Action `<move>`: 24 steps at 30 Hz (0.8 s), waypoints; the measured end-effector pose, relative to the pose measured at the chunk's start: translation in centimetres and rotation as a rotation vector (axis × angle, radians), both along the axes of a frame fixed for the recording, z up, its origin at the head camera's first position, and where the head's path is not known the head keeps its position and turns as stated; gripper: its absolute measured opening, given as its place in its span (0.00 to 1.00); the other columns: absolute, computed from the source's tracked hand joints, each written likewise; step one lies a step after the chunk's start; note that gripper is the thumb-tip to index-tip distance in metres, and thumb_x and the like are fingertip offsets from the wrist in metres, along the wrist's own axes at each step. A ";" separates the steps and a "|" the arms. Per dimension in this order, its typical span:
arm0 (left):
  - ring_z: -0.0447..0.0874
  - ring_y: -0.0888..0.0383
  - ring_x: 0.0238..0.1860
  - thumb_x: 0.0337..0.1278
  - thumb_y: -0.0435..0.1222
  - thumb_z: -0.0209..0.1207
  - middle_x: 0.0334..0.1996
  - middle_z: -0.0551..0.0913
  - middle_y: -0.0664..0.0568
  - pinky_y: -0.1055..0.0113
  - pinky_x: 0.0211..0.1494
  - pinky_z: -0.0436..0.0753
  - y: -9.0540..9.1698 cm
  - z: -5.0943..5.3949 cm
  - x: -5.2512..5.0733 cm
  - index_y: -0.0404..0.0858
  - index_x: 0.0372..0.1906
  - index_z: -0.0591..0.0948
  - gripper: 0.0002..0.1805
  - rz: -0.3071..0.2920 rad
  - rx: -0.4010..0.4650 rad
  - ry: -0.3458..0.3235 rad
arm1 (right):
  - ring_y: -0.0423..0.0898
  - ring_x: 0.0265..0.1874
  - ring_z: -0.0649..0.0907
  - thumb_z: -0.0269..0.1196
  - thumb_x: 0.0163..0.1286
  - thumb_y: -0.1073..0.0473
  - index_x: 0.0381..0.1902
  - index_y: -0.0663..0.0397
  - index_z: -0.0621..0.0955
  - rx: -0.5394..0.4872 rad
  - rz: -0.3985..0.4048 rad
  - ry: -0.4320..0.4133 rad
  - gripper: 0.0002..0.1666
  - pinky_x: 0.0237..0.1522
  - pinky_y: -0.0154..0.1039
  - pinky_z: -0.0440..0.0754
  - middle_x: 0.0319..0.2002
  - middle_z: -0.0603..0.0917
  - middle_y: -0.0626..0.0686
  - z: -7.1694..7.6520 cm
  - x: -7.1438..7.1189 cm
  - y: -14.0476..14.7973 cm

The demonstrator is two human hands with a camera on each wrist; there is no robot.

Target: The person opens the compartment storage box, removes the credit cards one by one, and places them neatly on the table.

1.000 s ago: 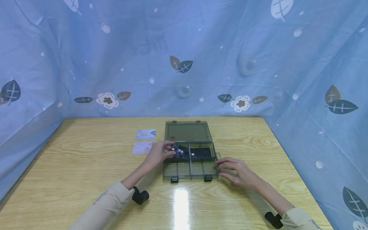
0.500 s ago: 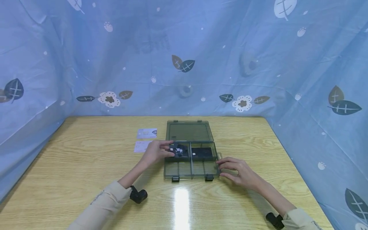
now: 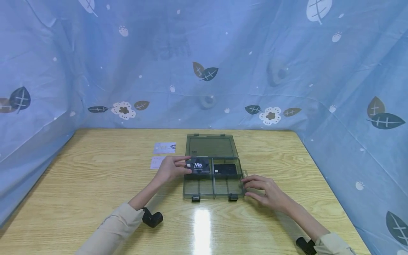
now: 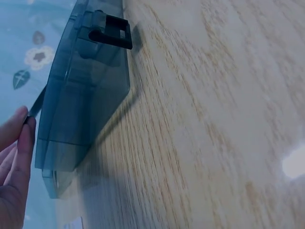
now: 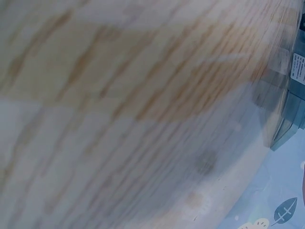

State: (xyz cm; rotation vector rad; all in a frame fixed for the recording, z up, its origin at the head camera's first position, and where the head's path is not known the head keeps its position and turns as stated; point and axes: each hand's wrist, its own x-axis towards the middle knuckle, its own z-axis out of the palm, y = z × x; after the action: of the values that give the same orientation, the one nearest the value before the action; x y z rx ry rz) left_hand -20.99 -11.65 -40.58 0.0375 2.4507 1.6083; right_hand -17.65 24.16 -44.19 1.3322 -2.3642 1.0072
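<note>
A dark translucent divided box [image 3: 204,189] lies with its lid [image 3: 210,146] laid back behind it. My left hand [image 3: 170,169] pinches the left edge of a black card marked "Vip" [image 3: 201,166] over the upper left compartment. In the left wrist view the thumb and fingertips of that hand [image 4: 13,164] hold the thin card's edge beside the box wall [image 4: 71,114]. Another black card [image 3: 225,170] lies in the upper right compartment. My right hand [image 3: 266,193] rests its fingertips at the box's right side, fingers bent loosely; the right wrist view does not show it clearly.
Two pale cards, a rear one [image 3: 164,147] and a nearer one [image 3: 156,162] partly behind the left hand, lie left of the box. The wooden table [image 3: 95,177] is bordered by a blue patterned cloth [image 3: 223,46].
The "Vip" card has turned from a slant to nearly level and shows more of its face in my left hand. My right hand has stayed at the box's right side.
</note>
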 end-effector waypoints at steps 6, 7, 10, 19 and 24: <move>0.80 0.45 0.54 0.47 0.33 0.71 0.50 0.82 0.38 0.65 0.43 0.81 -0.3 -0.1 0.2 0.39 0.57 0.81 0.27 0.002 0.033 0.003 | 0.48 0.44 0.84 0.72 0.51 0.71 0.37 0.52 0.85 -0.004 -0.008 -0.011 0.16 0.49 0.26 0.76 0.45 0.84 0.56 0.0 0.1 0.0; 0.80 0.45 0.54 0.47 0.33 0.71 0.50 0.82 0.38 0.63 0.45 0.82 -0.4 -0.2 0.3 0.39 0.57 0.81 0.27 0.004 0.035 0.002 | 0.48 0.44 0.84 0.72 0.51 0.71 0.37 0.52 0.85 -0.006 -0.006 -0.012 0.16 0.49 0.25 0.76 0.45 0.84 0.56 0.0 0.1 0.0; 0.80 0.46 0.55 0.46 0.33 0.71 0.50 0.82 0.38 0.57 0.51 0.81 -0.4 0.0 0.5 0.40 0.56 0.81 0.27 0.009 0.048 -0.009 | 0.49 0.43 0.84 0.72 0.51 0.71 0.38 0.51 0.85 -0.005 -0.004 -0.002 0.17 0.50 0.24 0.75 0.45 0.84 0.56 0.1 0.1 0.0; 0.79 0.45 0.55 0.48 0.33 0.70 0.51 0.82 0.40 0.47 0.59 0.74 -0.9 0.1 1.1 0.41 0.58 0.80 0.27 -0.011 0.083 -0.018 | 0.46 0.46 0.84 0.72 0.53 0.67 0.37 0.52 0.85 0.040 -0.041 -0.066 0.13 0.47 0.27 0.78 0.47 0.84 0.55 0.2 0.3 0.2; 0.79 0.45 0.56 0.49 0.32 0.70 0.52 0.82 0.40 0.47 0.60 0.73 -1.3 0.1 1.5 0.39 0.59 0.79 0.28 -0.019 0.099 -0.024 | 0.48 0.44 0.84 0.72 0.52 0.70 0.37 0.51 0.85 0.019 -0.028 -0.035 0.15 0.47 0.26 0.78 0.46 0.84 0.55 0.1 0.2 0.0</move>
State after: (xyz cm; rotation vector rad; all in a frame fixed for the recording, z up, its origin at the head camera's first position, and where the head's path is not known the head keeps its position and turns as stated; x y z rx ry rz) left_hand -19.49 -12.96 -40.51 0.0563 2.3440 1.7103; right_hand -17.42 24.16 -44.06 1.2947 -2.4170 1.0112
